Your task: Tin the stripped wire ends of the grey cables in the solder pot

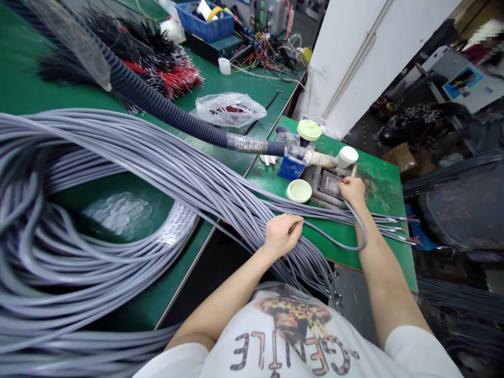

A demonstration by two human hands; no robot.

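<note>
Closest to me is my white shirt (220, 362), its lettering upside down in my sight: GENTLE, with a small "on" beside it and a printed picture on its other side. My left grip (281, 235) rests over a thick bundle of grey cables (220, 181), fingers curled; I cannot tell whether they close on anything. My right grip (354, 190) is pinched on the end of one grey cable (364, 237), which loops back in front of my forearm. Its thin wires reach over a square metal pot (315, 194) with a shiny patch inside, set on the small green worktop (384, 189).

Around the pot stand a cream dish (299, 191), a blue box (291, 167), a white cup (348, 156) and a jar with a pale lid (308, 129), whose faint marks I can't read. A corrugated hose (169, 110) slants in from the upper left towards the pot.

Farther off, on the larger green worktop (19, 79), lie a clear bag (232, 110), black and red wires (157, 68) and a blue bin (208, 26).
</note>
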